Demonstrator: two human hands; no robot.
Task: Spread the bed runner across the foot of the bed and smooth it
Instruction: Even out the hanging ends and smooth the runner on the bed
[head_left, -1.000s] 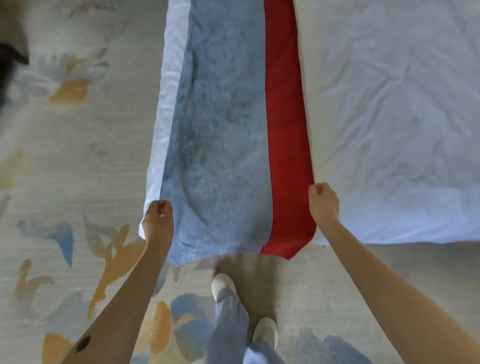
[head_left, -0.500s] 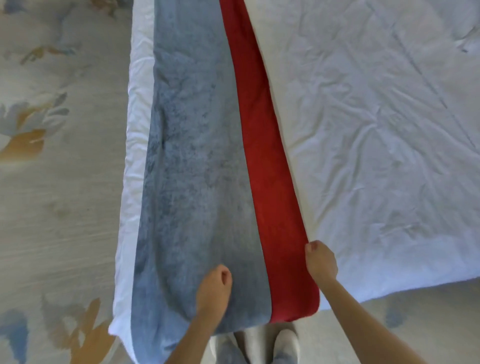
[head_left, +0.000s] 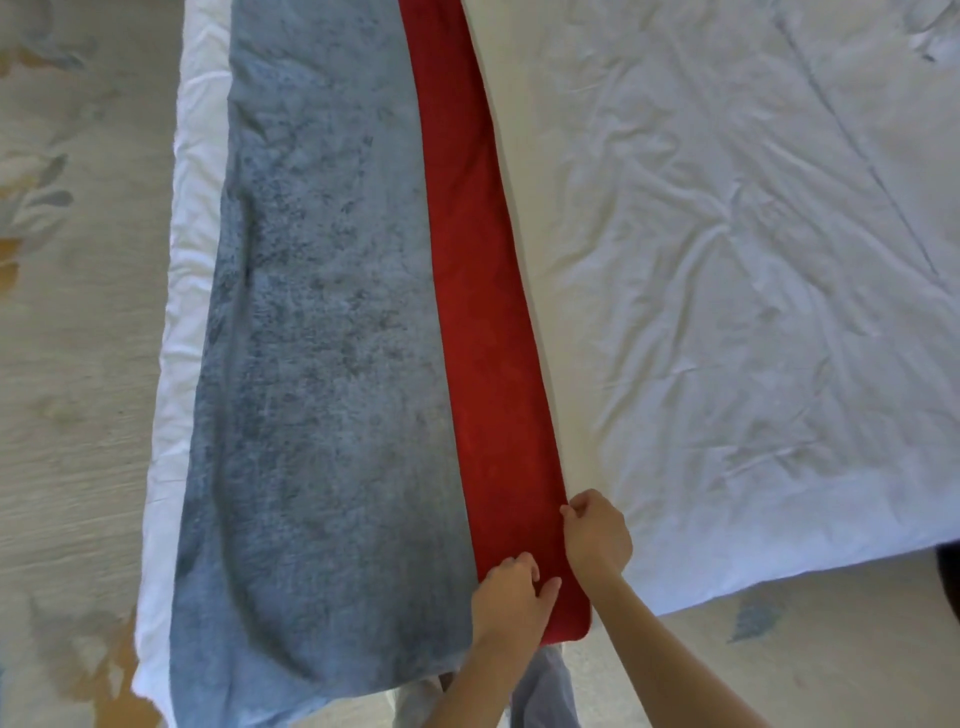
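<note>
Bed runner (head_left: 322, 364): lies lengthwise on the bed (head_left: 727, 312), along its left edge, running away from me. Near end hangs over the bed's near edge, just in front of my legs (head_left: 545, 686). Sheet (head_left: 176, 364): a narrow margin shows left of the runner; the broad part lies to its right. Carpet (head_left: 67, 415): under and left of the bed. My left hand (head_left: 511, 597): on the runner's right strip, near end. My right hand (head_left: 597, 535): at the runner's right edge, just beside the left.
</note>
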